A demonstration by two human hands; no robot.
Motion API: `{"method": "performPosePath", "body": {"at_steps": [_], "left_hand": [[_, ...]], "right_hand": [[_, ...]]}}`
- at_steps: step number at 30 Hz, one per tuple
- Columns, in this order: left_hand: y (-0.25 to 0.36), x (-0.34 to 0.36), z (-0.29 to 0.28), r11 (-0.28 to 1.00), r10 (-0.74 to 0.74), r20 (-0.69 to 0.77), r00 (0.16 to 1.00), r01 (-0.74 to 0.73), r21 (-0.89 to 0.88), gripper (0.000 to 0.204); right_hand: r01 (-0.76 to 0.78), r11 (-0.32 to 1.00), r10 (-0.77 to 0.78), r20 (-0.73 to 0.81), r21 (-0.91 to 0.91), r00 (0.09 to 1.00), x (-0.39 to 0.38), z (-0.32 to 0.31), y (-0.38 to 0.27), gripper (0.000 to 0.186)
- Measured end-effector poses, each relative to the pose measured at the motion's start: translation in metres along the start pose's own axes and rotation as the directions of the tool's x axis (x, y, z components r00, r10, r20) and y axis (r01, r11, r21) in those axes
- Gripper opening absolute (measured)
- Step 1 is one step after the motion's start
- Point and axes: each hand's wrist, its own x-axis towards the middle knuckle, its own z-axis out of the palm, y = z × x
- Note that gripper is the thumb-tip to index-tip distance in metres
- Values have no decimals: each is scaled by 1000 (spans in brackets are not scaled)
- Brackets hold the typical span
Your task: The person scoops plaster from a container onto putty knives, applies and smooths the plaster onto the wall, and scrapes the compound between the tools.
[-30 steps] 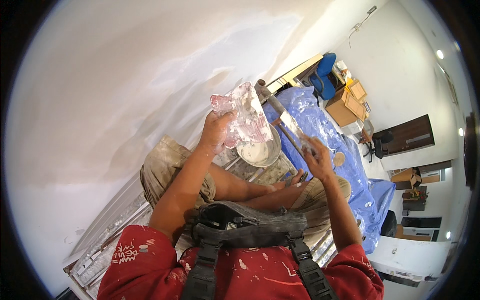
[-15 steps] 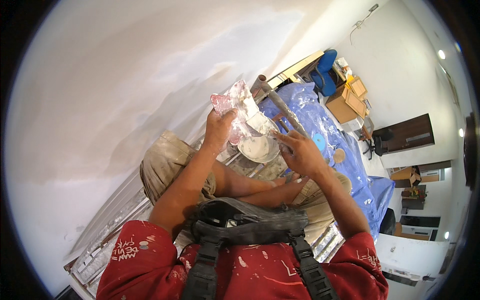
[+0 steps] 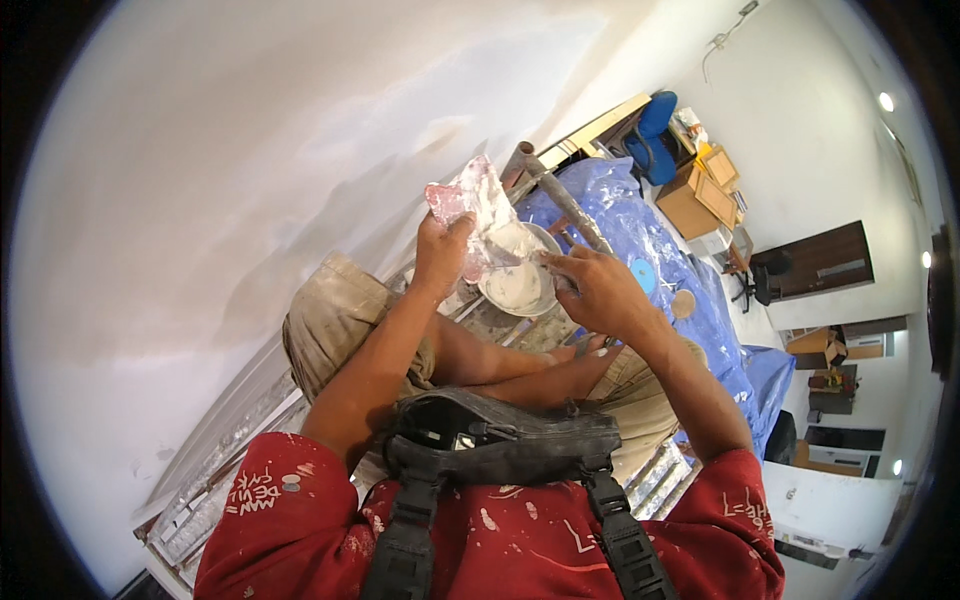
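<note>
Both hands up over the lap. Right hand (image 3: 597,290) curled, fingertips on a plaster-smeared tool, grip partly hidden. Left hand (image 3: 441,250) closed around a pink plaster-caked flat trowel (image 3: 478,210). Round white-coated mixing bowl (image 3: 520,280) just beyond, on metal scaffold planks (image 3: 230,440).

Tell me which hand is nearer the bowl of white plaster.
Right. The right hand sits at the rim of the bowl of white plaster; the left hand is off to its left, gripping a plaster-smeared flat board.
</note>
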Motion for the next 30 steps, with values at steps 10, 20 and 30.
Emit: {"method": "performPosePath", "body": {"at_steps": [10,20,30], "left_hand": [[0,10,-1,982,-19,77,997,33,-188,34],[-1,3,4,971,-20,9,1000,21,-240,33],[-4,12,-4,969,-55,11,998,56,-241,30]], "right_hand": [[-79,979,105,-133,185,986,26,8,19,45],[-15,1000,17,84,-27,996,4,0,10,47],[-44,988,54,-62,146,997,12,-30,5,43]]}}
